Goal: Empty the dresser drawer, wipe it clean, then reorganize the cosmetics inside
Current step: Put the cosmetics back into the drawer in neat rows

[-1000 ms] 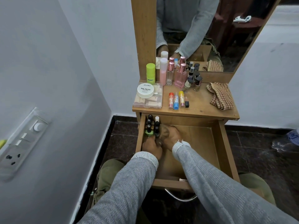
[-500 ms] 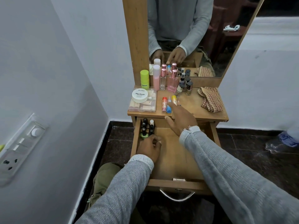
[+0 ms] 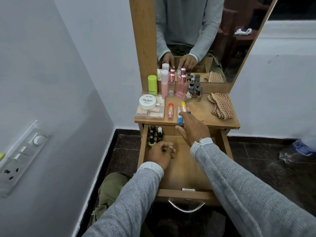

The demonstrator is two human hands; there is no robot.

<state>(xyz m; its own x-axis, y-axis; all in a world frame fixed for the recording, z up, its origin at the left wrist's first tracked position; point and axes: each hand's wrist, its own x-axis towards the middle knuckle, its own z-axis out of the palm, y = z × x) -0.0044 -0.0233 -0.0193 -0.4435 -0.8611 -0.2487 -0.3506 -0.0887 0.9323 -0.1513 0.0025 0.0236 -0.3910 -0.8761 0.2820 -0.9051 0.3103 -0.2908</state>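
White walls met in a corner at the left, with a switch panel (image 3: 20, 156) fixed to the near wall and dark tiles on the floor (image 3: 266, 166); a wooden dresser with a tall mirror (image 3: 205, 36) stood against the far wall. On the counter (image 3: 201, 115), from the left, stood a green-capped tube (image 3: 152, 85); in front of it lay a clear box (image 3: 151, 110) with a round white nail polish jar (image 3: 147, 100) on top; next came a pink bottle with a white cap (image 3: 164, 82), two glass perfume bottles with pink caps (image 3: 177, 84), then a cluster of small dark-capped bottles (image 3: 195, 90); nearer the front edge lay a red-capped tube (image 3: 170, 111), a blue-capped tube (image 3: 179, 117) and a yellow-capped tube (image 3: 183, 106); a checked cloth (image 3: 221, 106) lay crumpled at the right end. Below, the drawer (image 3: 184, 171) stood pulled open, with a group of nail polish bottles (image 3: 155, 135) upright in its back left corner and a metal handle (image 3: 186, 206) on its front. The left hand (image 3: 160, 153) rested inside the drawer just beside those bottles, fingers loosely curled; I could not tell whether it held anything. The right hand (image 3: 193, 129) reached over the counter's front edge with fingers extended, fingertips at the blue-capped and yellow-capped tubes, not closed round either. Both arms wore grey knit sleeves (image 3: 239, 194); a plastic bottle (image 3: 297, 149) lay on the floor at the far right.
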